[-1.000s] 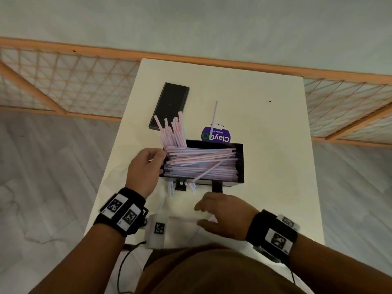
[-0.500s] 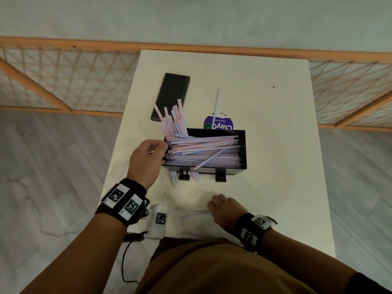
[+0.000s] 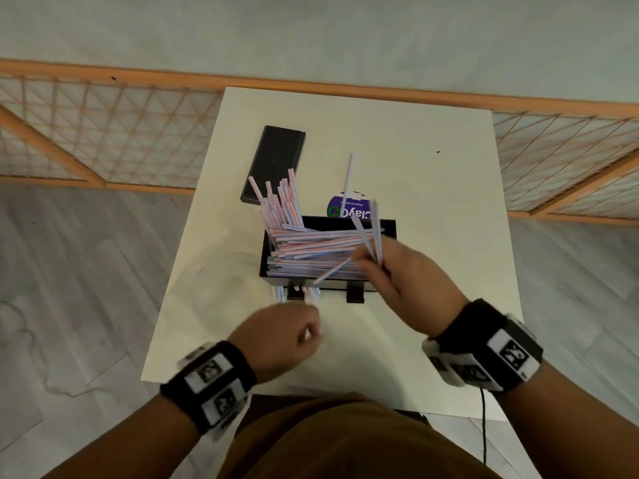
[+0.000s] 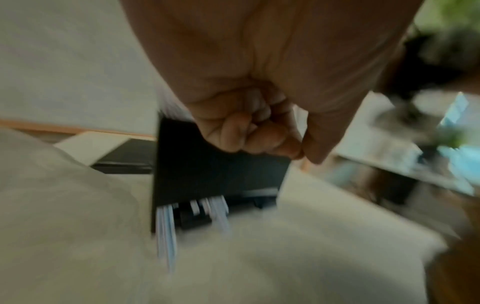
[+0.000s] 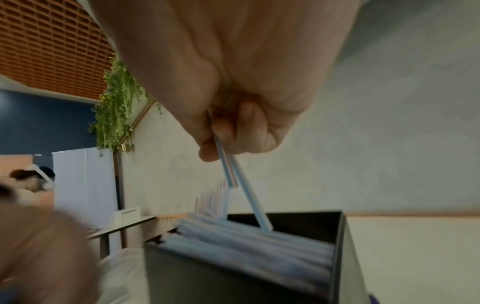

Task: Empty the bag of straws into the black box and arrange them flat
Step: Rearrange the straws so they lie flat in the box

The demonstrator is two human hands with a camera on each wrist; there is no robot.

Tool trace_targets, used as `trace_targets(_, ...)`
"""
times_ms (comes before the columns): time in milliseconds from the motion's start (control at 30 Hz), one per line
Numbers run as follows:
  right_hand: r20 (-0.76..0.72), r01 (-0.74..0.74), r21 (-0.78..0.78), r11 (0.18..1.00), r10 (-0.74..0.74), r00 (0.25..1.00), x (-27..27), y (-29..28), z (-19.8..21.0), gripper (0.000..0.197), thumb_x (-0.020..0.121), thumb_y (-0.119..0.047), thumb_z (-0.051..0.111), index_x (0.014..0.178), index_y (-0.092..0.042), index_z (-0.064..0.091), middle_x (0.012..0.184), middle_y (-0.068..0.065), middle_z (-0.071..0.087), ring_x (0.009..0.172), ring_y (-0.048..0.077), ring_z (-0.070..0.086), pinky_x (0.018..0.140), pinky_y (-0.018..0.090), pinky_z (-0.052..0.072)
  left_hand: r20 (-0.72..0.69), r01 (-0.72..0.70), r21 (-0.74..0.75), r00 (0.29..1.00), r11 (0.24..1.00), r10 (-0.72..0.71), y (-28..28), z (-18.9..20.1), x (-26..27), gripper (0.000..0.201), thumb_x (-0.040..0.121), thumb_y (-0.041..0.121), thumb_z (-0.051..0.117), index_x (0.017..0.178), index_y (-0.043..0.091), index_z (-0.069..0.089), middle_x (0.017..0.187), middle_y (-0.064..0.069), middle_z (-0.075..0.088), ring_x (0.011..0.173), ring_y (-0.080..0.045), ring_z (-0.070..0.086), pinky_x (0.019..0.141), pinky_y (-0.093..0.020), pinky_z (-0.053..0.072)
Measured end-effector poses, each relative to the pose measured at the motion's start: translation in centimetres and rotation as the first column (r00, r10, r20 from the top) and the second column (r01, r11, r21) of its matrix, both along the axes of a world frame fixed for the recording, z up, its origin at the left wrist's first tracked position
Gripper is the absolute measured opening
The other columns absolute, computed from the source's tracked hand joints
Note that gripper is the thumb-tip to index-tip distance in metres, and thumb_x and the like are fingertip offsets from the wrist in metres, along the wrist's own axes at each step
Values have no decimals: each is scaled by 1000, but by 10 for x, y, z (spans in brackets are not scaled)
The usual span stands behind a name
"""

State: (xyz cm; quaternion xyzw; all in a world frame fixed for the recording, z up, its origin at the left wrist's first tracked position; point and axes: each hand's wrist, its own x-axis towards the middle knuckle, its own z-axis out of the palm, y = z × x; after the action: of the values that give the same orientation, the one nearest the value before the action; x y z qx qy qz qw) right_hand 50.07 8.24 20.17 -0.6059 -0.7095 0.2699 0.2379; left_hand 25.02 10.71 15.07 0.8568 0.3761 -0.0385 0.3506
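Note:
The black box (image 3: 387, 225) stands mid-table, filled with striped straws (image 3: 311, 243) lying mostly lengthwise. One bunch (image 3: 276, 202) leans up out of its back left corner. Several ends (image 3: 280, 294) poke out under its front. My right hand (image 3: 397, 274) hovers over the box's right part and pinches a few straws (image 3: 375, 233), which the right wrist view shows slanting down (image 5: 233, 170) onto the pile. My left hand (image 3: 283, 337) is curled in a fist just in front of the box; the blurred left wrist view shows nothing in its fingers (image 4: 254, 127). The clear bag (image 3: 221, 271) lies faintly visible left of the box.
A black lid (image 3: 275, 164) lies at the back left of the white table (image 3: 432, 202). One loose straw (image 3: 348, 174) and a round purple label (image 3: 349, 209) lie behind the box. An orange lattice railing (image 3: 103, 133) runs beyond the table.
My right hand rose from the table's near edge to above the box, now holding a few straws. My left hand left the box's left end and drew back to its front.

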Motion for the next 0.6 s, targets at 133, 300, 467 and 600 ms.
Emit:
trace_targets(133,193,-13,-50,999,22,981,-6,39,5,22,108,-31,44,109,-14,58,99,2,62,86,25,57,70,38,44,-338,447,-132,819,885,-464,-30,-68,24,23,104,31,47,113,15,60,113,-9,62,104,-33,62,82,-41,48)
trace_targets(300,555,-102,-181,978,187,811,-17,67,-18,15,103,-19,45,117,-17,49,106,6,61,89,33,64,65,36,41,-368,633,-150,677,759,-638,-67,-119,56,36,109,25,41,108,2,69,108,-19,71,97,-39,68,73,-42,49)
trace_targets(467,612,-92,-290,953,259,747,-22,74,-43,22,103,-25,48,123,-15,51,114,8,58,94,32,67,76,45,57,-358,619,-159,690,769,-629,-71,-132,71,28,105,21,45,106,-1,63,102,-21,70,94,-38,67,77,-42,49)
trace_targets(600,575,-63,-292,954,227,786,-18,73,-42,30,102,-33,49,127,-17,52,121,5,54,100,31,65,81,44,56,-338,590,-192,710,784,-617,-73,-139,70,25,104,13,46,108,-6,63,105,-25,69,99,-42,66,78,-42,47)
